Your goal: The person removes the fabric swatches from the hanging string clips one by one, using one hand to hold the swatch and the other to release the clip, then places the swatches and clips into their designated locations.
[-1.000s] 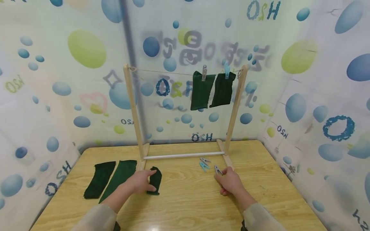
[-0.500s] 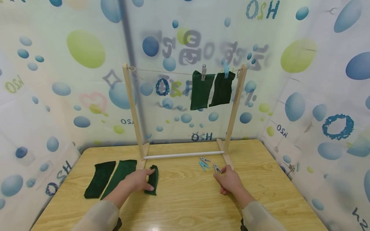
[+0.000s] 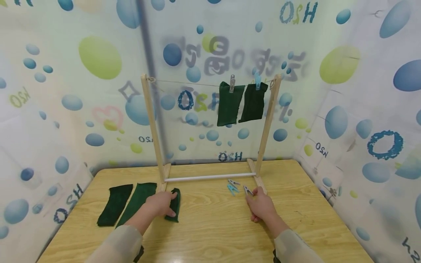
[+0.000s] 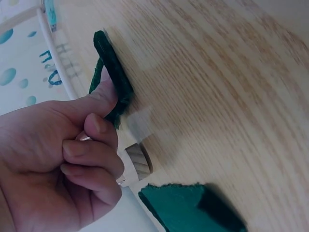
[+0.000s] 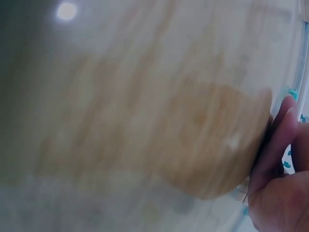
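My left hand (image 3: 160,203) pinches a small dark green piece of cloth (image 4: 113,63) just above the table, right of the stand's left foot. In the left wrist view this cloth is folded over a fingertip, and the other fingers are curled into the palm. My right hand (image 3: 262,206) is at the right side, its fingertips pinching a grey clothespin (image 3: 247,190) close over the table. Another grey clothespin (image 3: 234,182) and a light blue clothespin (image 3: 232,189) lie just left of it. In the right wrist view, fingers (image 5: 277,150) show at the right edge; the clothespin is hidden there.
A wooden stand (image 3: 152,124) with a string (image 3: 187,83) across its top stands at the back. Two green cloths (image 3: 230,106) hang from it by clothespins at the right. On the left, a dark green cloth (image 3: 115,204) and a green cloth (image 3: 139,197) lie flat.
The cloth in my left hand has turned and looks narrower, shifted slightly left. My right hand has stayed nearly in place, with the clothespin at its fingertips.
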`<state>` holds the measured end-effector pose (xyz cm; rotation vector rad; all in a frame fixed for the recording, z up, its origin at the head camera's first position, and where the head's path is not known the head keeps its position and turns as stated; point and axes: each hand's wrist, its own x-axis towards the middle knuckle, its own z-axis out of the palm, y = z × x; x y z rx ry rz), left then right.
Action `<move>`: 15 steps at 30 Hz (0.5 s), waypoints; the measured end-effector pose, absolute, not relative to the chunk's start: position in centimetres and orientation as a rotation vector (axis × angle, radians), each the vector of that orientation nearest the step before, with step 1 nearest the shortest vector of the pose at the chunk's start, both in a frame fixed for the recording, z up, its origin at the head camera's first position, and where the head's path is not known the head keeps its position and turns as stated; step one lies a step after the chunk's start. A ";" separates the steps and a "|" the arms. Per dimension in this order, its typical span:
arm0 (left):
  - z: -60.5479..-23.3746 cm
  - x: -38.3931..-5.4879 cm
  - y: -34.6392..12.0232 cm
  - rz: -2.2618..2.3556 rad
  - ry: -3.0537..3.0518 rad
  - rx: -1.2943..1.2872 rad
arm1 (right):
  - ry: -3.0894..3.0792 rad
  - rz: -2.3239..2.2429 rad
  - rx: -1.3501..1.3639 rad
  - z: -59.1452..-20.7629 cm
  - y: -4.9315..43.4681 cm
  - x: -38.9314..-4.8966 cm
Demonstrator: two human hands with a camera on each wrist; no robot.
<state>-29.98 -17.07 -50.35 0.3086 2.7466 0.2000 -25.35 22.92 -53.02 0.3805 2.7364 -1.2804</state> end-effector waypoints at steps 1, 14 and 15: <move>-51.0 -30.4 -17.2 0.177 2.749 0.305 | 2.750 -1.272 0.380 -53.1 22.9 -25.4; -46.6 -27.3 -15.0 0.187 2.751 0.318 | 2.852 -1.168 0.392 -53.0 22.2 -26.2; -46.6 -27.3 -14.9 0.179 2.752 0.317 | 2.856 -1.175 0.386 -53.0 22.2 -26.2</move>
